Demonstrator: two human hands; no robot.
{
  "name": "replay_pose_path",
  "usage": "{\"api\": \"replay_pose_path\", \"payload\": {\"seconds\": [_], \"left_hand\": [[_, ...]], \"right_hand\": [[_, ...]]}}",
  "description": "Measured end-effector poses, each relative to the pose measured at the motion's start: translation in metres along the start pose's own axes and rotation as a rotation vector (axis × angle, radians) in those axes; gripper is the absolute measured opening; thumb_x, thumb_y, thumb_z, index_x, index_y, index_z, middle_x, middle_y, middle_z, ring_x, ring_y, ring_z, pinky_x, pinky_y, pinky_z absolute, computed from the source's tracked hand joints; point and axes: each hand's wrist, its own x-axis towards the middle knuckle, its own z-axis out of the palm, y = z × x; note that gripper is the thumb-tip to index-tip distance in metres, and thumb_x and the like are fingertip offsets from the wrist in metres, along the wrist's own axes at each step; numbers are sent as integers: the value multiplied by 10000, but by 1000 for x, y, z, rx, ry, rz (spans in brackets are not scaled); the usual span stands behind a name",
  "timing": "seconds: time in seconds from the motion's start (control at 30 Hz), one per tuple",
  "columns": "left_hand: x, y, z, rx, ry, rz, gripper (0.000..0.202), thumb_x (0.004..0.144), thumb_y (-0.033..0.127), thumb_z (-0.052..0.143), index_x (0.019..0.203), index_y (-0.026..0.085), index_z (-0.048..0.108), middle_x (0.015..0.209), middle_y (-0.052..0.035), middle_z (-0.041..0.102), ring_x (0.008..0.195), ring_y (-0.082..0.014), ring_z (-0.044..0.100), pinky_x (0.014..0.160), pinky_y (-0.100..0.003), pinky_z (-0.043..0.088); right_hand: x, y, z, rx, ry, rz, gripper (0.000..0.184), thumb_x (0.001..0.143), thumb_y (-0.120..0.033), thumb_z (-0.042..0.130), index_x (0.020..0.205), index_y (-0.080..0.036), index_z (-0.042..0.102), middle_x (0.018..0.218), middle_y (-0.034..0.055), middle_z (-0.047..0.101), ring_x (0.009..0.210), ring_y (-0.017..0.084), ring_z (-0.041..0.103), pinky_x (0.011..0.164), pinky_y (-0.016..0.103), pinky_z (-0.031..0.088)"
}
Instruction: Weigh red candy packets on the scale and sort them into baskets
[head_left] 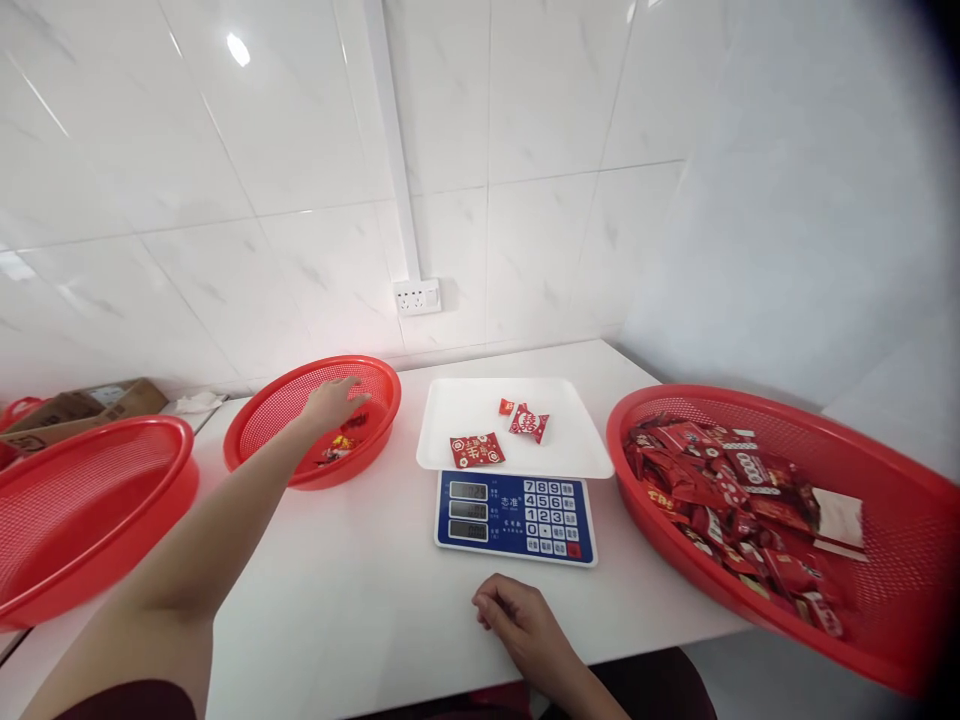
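Observation:
My left hand [335, 403] reaches over the middle red plastic basket [259, 400], its fingers stretched out above a few small wrapped snacks [341, 447] at the bottom. Nothing shows in that hand. Close to the table's front edge, my right hand [521, 625] rests with its fingers curled in and no object visible in them. Just beyond it stands a blue and white digital scale [517, 515]. On the scale's white tray [442, 410] lie a flat red packet [477, 450], a puffy red packet [529, 422] and a small red piece [507, 407].
At the right, a large red basket [892, 470] holds many red snack packets [739, 480] and a pale card [838, 522]. Another red basket [97, 460] stands at the left, with a cardboard box [112, 405] behind it. A socket [418, 297] is on the tiled wall.

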Motion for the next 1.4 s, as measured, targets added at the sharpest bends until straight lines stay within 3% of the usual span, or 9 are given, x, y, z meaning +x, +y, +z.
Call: {"api": "replay_pose_path", "payload": {"seconds": [0.1,0.27,0.47,0.53,0.67,0.77,1.03,1.27,1.4], "left_hand": [[5,32,12,-39,-41,117,487,872,480,367,1224,154,455,1261,-140,510,1168,-290,447,929,-433,382],[-1,120,54,-128,-199,483,679,789,587,449,1355,250,287,1438,-56,323,1320,-192,267,1059,-321,260],[-1,190,97,-144,-253,682,850,731,687,431,1406,263,136,1507,-102,76,1371,-288,19,1075,-529,81],[7,200,101,-139,-232,694,763,770,661,393,1388,259,195,1494,-107,149,1367,-297,61,1065,-542,101],[18,212,103,-109,-180,692,532,827,585,356,1208,228,461,1246,-98,511,1202,-269,416,993,-432,314],[15,216,102,-69,-132,669,490,809,593,383,1055,201,545,1061,-103,596,1022,-275,540,853,-399,420],[11,193,69,-10,35,527,440,796,605,402,952,221,552,942,-70,651,904,-247,595,711,-320,443],[18,86,9,87,201,159,463,826,585,332,947,192,546,896,-99,657,806,-260,615,620,-317,452],[-2,39,-6,137,203,96,461,820,550,362,966,168,575,933,-119,662,897,-318,597,758,-447,456]], "right_hand": [[0,-1,1,-9,9,0,259,855,-344,448,694,-181,567,669,14,589,637,143,526,600,243,395],[-1,-4,2,-27,45,15,238,849,-322,457,699,-177,572,664,11,591,637,142,530,601,240,396],[-2,-8,4,-63,87,33,202,834,-282,466,715,-175,589,674,14,609,645,146,547,603,238,396],[-2,-8,4,-79,101,23,197,832,-272,468,711,-176,591,678,12,610,651,146,551,612,238,398],[-1,-5,6,-93,122,5,197,832,-260,466,708,-178,596,677,6,606,649,138,548,611,232,396],[-2,-4,7,-96,129,12,202,830,-261,465,706,-180,602,677,6,608,642,134,542,600,228,394],[-3,-7,7,-112,124,20,211,838,-284,463,717,-179,599,684,10,610,651,140,545,611,234,399],[-4,-5,6,-92,107,-13,235,850,-320,459,725,-182,601,682,9,604,648,142,540,608,237,401],[-2,-9,4,-109,111,-19,210,840,-281,472,724,-186,620,681,7,620,641,136,542,595,227,394]]}}
